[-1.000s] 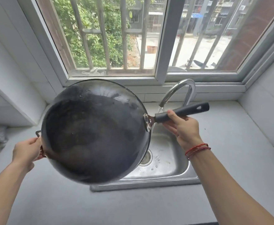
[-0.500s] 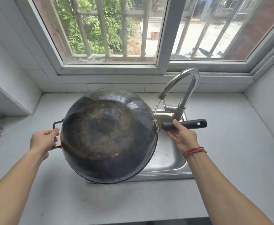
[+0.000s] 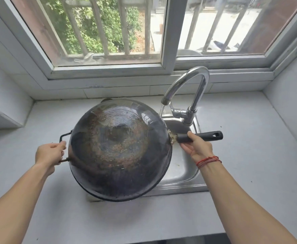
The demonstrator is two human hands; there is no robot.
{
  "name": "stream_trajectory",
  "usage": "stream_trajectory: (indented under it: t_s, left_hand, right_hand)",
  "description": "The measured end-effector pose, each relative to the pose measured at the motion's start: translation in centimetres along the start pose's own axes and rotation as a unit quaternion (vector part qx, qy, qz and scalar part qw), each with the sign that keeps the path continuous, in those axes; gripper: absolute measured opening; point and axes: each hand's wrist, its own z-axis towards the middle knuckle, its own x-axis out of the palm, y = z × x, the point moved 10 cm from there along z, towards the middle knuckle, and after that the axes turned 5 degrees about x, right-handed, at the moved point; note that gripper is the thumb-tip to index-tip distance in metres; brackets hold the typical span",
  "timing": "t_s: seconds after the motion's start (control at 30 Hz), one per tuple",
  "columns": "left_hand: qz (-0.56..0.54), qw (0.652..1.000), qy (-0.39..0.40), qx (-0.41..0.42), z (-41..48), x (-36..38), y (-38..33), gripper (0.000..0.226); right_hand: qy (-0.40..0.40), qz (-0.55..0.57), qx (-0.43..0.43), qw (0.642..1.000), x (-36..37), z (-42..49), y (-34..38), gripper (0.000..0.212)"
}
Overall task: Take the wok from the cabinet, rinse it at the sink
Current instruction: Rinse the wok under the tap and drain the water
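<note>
Both grips clamped, left hand (image 3: 50, 154) on the wire loop (image 3: 63, 138), right hand (image 3: 197, 147) on the black handle (image 3: 205, 135), so the round blackened steel wok (image 3: 119, 148) is best tipped under the curved chrome tap (image 3: 188, 85) and its stream (image 3: 161, 110).

Dark round steel wok (image 3: 119, 148): one, centre of view.
Handles on it: two. One black straight handle (image 3: 205, 135) at 3 o'clock, one thin wire loop handle (image 3: 63, 136) at 9 o'clock.
Hands: two. Left hand (image 3: 47, 154) at 9 o'clock, right hand (image 3: 198, 148) at 3 o'clock, one per handle.
Red string bracelet (image 3: 208, 160): one, right wrist.
Chrome gooseneck tap (image 3: 193, 81): one, 1 o'clock.
Stainless steel sink (image 3: 184, 171): one basin, 4 o'clock.
Pale grey table (image 3: 249, 147): one.
White-framed window (image 3: 167, 32): one, two panes, 12 o'clock.
</note>
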Motion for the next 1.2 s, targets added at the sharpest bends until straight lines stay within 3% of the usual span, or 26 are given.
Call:
stream_trajectory:
  t_s: [0.5, 0.8, 1.2]
  left_hand:
    - [0.019, 1.0, 0.004, 0.011, -0.6, 2.5, -1.6, 0.026]
    - [0.022, 0.999, 0.015, 0.022, -1.4, 3.2, -1.3, 0.026]
    - [0.009, 0.999, 0.041, 0.031, -2.3, 5.3, -1.8, 0.028]
  right_hand:
    - [-0.036, 0.0, 0.017, 0.999, -2.7, 2.1, 0.7, 0.023]
    - [-0.034, 0.008, 0.027, 0.999, -4.6, 2.0, 0.1, 0.037]
    - [-0.051, 0.005, 0.021, 0.998, -7.6, 1.0, 0.7, 0.023]
